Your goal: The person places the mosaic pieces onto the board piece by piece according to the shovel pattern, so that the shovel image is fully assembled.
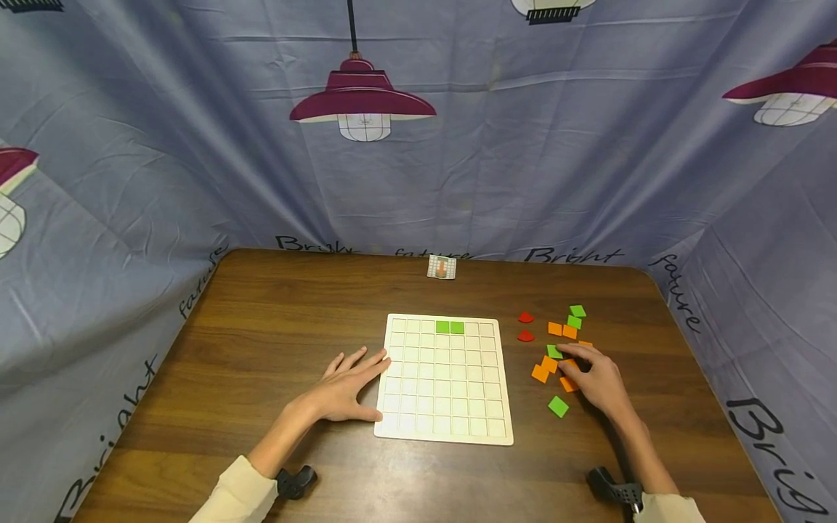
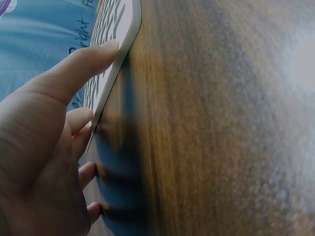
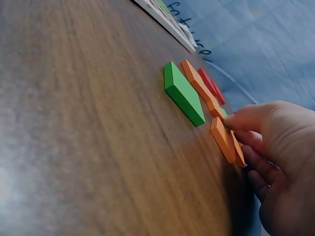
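A square cream board (image 1: 441,385) marked with a grid lies on the table, with two green square tiles (image 1: 450,327) side by side in its top row. My left hand (image 1: 343,388) rests at the board's left edge, fingers spread, thumb and fingertips touching the rim. Over the loose tiles at the right is my right hand (image 1: 598,381), its thumb and forefinger apart. The forefinger tip is beside a green tile (image 1: 554,351), and orange tiles (image 1: 569,385) lie under and around the hand. Part of an orange tile shows between thumb and forefinger; whether they touch it is hidden.
Two red pieces (image 1: 526,336) lie between the board and the loose tiles. Another green tile (image 3: 184,96) is nearer the front. A small printed card (image 1: 442,267) stands at the table's back edge, before a blue curtain (image 1: 458,181).
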Demonstrator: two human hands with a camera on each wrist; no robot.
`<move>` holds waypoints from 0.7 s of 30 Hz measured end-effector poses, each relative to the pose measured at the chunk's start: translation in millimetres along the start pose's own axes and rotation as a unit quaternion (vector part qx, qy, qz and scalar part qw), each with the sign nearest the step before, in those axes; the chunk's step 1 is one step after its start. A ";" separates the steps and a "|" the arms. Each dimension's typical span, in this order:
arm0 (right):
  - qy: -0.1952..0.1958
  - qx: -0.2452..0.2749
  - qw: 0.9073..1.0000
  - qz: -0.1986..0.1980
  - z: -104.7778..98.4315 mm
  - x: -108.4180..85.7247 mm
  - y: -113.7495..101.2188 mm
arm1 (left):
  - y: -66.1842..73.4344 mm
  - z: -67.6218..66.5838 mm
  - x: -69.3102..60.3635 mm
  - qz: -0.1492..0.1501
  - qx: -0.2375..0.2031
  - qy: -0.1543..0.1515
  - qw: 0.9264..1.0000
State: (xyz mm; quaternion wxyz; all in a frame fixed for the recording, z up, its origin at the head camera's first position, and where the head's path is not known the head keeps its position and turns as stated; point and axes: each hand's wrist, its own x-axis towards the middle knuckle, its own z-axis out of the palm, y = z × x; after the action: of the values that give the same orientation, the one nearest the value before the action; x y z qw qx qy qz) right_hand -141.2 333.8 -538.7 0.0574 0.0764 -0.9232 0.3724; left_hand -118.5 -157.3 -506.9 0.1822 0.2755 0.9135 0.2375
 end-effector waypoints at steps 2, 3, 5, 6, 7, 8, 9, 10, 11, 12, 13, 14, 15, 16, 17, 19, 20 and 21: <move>-0.004 -0.004 1.000 0.000 0.1 2.4 0.2 | -0.4 0.4 0.1 0.000 -0.001 0.000 1.000; -0.006 -0.006 1.000 0.000 0.2 3.6 0.5 | -0.6 0.6 0.2 0.000 -0.001 0.000 1.000; -0.008 -0.012 1.000 -0.001 0.6 6.2 1.0 | -0.9 1.1 0.4 0.001 -0.001 -0.001 1.000; -0.010 -0.015 1.000 -0.002 0.8 7.4 1.2 | -1.1 1.4 0.5 0.001 0.000 -0.002 1.000; -0.013 -0.018 1.000 -0.004 1.0 8.8 1.4 | -1.3 1.6 0.5 0.001 0.000 -0.001 1.000; -0.015 -0.021 1.000 -0.006 1.2 10.2 1.6 | -1.5 1.9 0.6 0.001 0.000 -0.001 1.000; -0.017 -0.024 1.000 -0.008 1.3 11.5 1.5 | -1.6 2.0 0.6 0.001 0.001 -0.001 1.000; -0.021 -0.026 0.999 -0.011 1.3 12.7 1.5 | -1.6 2.1 0.6 0.001 0.001 0.000 1.000; -0.024 -0.027 0.999 -0.012 1.2 13.9 1.6 | -1.6 2.1 0.5 0.000 0.001 0.000 1.000; -0.027 -0.025 0.999 -0.011 1.0 15.0 1.7 | -1.5 2.0 0.5 0.000 0.000 0.000 1.000; -0.029 -0.025 0.999 -0.010 0.7 16.0 1.7 | -1.4 1.9 0.5 0.000 0.000 0.000 1.000; -0.030 -0.025 0.999 -0.007 0.4 16.7 1.7 | -1.2 1.7 0.5 0.000 -0.001 0.000 1.000; -0.032 -0.024 0.999 -0.005 0.0 17.4 1.7 | -1.1 1.5 0.5 0.000 0.000 -0.001 1.000; -0.034 -0.024 0.999 -0.003 -0.2 17.9 1.7 | -1.0 1.3 0.4 0.000 0.001 -0.001 1.000; -0.035 -0.024 0.999 0.000 -0.4 18.4 2.0 | -0.8 1.0 0.4 0.000 0.001 -0.001 1.000; -0.033 -0.027 0.999 -0.001 -0.4 19.1 2.2 | -0.7 0.7 0.3 -0.001 0.002 0.000 1.000; -0.031 -0.029 0.999 -0.004 -0.1 19.4 2.2 | -0.7 0.5 0.2 -0.001 0.003 0.000 1.000; -0.028 -0.031 0.999 -0.008 0.3 19.8 2.4 | -0.8 0.5 0.1 -0.002 0.004 0.000 1.000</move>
State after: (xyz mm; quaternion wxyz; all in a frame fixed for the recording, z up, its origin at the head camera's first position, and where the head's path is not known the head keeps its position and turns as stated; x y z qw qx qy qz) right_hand -161.1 333.3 -537.3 0.0367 0.0927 -0.9349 0.3407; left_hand -118.6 -157.6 -507.8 0.1821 0.2743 0.9149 0.2336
